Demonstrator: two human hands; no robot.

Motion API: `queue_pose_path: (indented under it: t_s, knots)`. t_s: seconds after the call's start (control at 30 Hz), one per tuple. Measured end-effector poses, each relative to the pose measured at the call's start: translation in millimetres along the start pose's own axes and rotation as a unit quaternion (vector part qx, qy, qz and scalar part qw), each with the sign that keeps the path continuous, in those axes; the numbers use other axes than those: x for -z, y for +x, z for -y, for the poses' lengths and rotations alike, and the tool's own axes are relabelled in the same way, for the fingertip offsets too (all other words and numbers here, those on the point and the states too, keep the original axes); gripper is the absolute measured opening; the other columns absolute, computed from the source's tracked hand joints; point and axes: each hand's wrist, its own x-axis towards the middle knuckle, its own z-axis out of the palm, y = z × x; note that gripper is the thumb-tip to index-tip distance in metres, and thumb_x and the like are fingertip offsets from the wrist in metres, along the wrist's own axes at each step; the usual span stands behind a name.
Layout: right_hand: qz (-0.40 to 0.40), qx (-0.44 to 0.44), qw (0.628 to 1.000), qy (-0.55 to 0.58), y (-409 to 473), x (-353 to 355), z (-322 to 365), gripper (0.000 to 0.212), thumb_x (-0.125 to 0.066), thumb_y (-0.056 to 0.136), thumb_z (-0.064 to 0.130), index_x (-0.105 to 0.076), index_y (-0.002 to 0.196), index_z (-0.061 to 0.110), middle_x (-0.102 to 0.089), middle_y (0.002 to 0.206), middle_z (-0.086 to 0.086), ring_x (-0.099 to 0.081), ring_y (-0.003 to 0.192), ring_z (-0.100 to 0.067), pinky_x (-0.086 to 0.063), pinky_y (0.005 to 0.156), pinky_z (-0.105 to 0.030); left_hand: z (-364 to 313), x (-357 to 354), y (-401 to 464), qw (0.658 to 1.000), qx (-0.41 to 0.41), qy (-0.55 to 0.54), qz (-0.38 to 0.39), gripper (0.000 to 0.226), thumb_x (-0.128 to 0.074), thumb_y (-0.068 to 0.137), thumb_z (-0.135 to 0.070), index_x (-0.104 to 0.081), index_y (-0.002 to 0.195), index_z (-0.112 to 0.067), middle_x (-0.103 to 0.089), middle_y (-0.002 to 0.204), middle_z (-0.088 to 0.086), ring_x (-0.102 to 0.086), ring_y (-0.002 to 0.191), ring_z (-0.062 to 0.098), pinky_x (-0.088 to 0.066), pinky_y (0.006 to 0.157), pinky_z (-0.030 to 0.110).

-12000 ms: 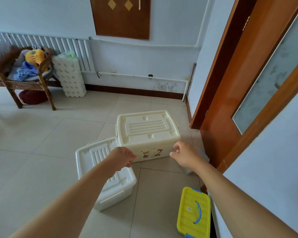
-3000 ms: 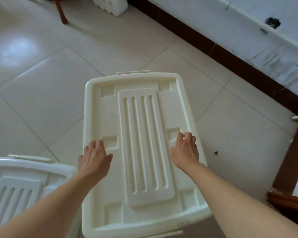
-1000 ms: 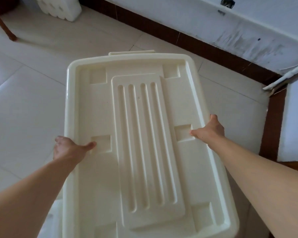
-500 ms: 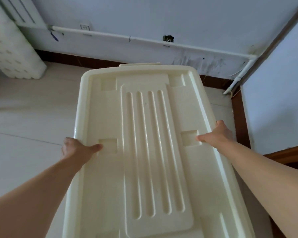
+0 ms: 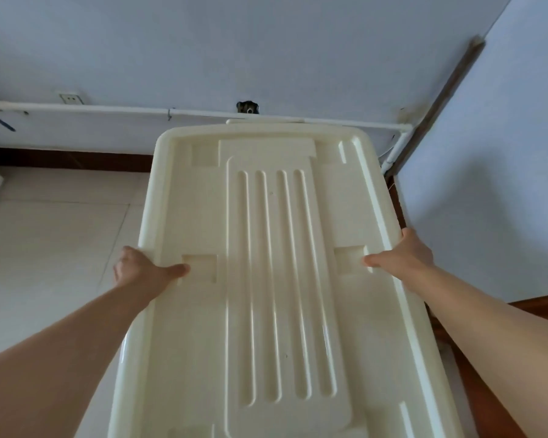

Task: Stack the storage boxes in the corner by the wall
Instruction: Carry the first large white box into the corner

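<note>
Soft, even daylight fills the room, fairly bright, with a cool bluish cast on the walls [image 5: 266, 52]. The source is out of view. A faint shadow lies on the right wall beside the box lid [image 5: 266, 248], and a pale sheen runs along the lid's ribs and near edges. Wide-angle distortion bends the pipe [image 5: 108, 108] and stretches both forearms at the lower corners. Focus is slightly soft throughout; the floor [image 5: 45, 248] looks washed out

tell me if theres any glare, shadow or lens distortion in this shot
Head view: wide-angle bending curves the white pipe and the wall corner; soft daylight puts mild sheen on the cream box lid, no harsh glare; a faint shadow falls on the right wall; left hand and right hand look sharp.
</note>
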Motion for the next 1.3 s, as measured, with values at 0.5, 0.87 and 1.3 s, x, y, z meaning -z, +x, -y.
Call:
queue_pose_path:
  t_s: [0.5,0.87,1.3]
  knots:
    - [-0.085,-0.147,0.981,0.092,68,19,-14,0.080,-0.087,0.054,0.032,-0.041,0.117,0.014,-0.059,0.102,-0.006,-0.054,0.087,-0.026,-0.042,0.070,-0.029,-180,-60,99,0.973,-0.185,0.105,0.092,0.090,-0.090,0.053,-0.037,-0.041,0.121,-0.003,-0.056,0.115,0.020,-0.052,0.110,0.038,-0.047,0.082,0.043]
    - [-0.097,-0.227,0.961,0.123,139,17,-52,0.074,-0.086,0.050,0.035,-0.041,0.107,0.017,-0.058,0.094,-0.004,-0.051,0.082,-0.025,-0.043,0.070,-0.030,-267,-142,126,0.953,-0.236,0.145,0.122,0.091,-0.090,0.050,-0.037,-0.042,0.121,-0.007,-0.058,0.106,0.014,-0.055,0.105,0.036,-0.044,0.075,0.039]
    - [-0.146,-0.302,0.927,0.168,169,-8,-39,0.070,-0.084,0.050,0.034,-0.037,0.100,0.022,-0.048,0.073,0.008,-0.047,0.071,-0.019,-0.039,0.060,-0.028,-331,-201,185,0.909,-0.316,0.212,0.172,0.093,-0.090,0.051,-0.040,-0.040,0.120,-0.002,-0.058,0.109,0.019,-0.054,0.108,0.039,-0.045,0.079,0.042]
